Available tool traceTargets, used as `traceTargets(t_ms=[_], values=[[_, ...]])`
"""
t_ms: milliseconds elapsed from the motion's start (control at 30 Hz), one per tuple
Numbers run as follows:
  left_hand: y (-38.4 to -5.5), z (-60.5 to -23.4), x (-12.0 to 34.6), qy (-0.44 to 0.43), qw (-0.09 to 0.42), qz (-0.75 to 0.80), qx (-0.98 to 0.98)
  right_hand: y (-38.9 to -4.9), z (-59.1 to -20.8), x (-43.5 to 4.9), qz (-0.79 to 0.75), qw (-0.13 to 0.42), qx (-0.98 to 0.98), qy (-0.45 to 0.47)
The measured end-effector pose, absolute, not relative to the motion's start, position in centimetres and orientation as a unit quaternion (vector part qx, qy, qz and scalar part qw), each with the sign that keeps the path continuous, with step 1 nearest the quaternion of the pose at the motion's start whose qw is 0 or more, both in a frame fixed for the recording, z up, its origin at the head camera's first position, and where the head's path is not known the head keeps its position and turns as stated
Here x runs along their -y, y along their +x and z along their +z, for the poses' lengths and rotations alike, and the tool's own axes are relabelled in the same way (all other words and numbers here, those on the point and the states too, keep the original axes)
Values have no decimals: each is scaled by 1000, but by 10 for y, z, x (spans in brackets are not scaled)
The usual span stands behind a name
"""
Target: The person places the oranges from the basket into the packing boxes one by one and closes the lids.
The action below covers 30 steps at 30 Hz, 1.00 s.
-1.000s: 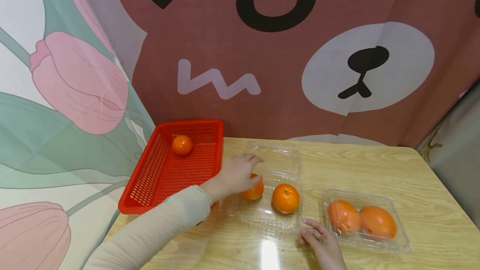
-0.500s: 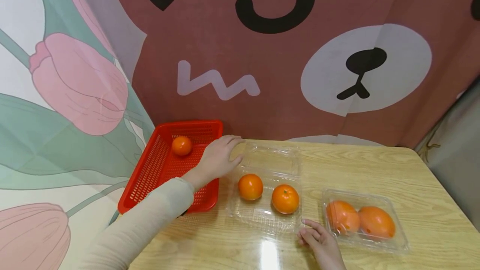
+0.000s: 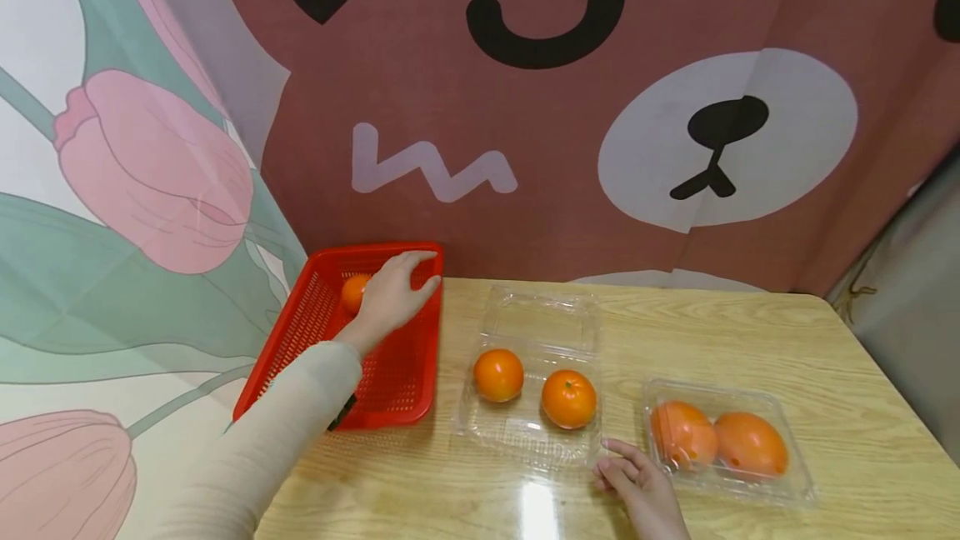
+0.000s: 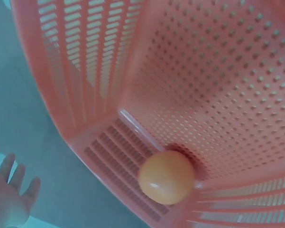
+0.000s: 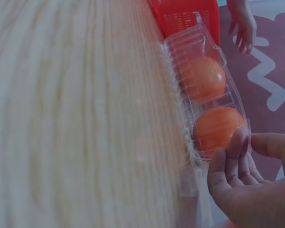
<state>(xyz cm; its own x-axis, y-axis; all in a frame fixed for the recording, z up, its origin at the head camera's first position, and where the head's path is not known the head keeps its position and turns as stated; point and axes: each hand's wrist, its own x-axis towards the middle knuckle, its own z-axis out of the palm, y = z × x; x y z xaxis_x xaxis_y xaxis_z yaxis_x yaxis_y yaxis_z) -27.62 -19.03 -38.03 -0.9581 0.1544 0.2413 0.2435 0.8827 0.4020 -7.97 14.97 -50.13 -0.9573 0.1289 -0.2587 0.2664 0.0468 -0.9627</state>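
My left hand (image 3: 388, 300) hovers over the red plastic basket (image 3: 429, 357), fingers spread and nothing between them. One orange (image 4: 166, 177) lies in a corner of that basket; the hand partly covers it in the head view. To the right, a clear plastic clamshell box (image 3: 536, 448) stands with its lid (image 3: 540, 319) folded back. Two oranges sit side by side in its base, a left one (image 3: 498, 375) and a right one (image 3: 569, 399). With thumb and fingertips my right hand (image 3: 639, 486) pinches the box's near right corner.
A second clear clamshell box (image 3: 780, 486), closed over two oranges (image 3: 750, 443), rests on the wooden table (image 3: 862, 407) at the right. Behind the table hangs a printed curtain (image 3: 555, 148) with a bear and tulips.
My left hand has moved left from the left orange in the open box to above the basket, uncovering that orange. The right hand stays at the box corner.
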Motion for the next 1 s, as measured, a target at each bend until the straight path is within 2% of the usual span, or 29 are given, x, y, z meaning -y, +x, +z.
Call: traceTargets(t_ms=[367,600,1000], values=[[-287,-388,229,-26,90,-302,949,-78,-499,-148,-685,48,-713,144],[-292,-389,249,14,61,-327,943,-79,-500,-149,-684,50,-713,145],[-305,-388,267,49,48,-348,935,-78,-501,-150,-685,51,-711,150]])
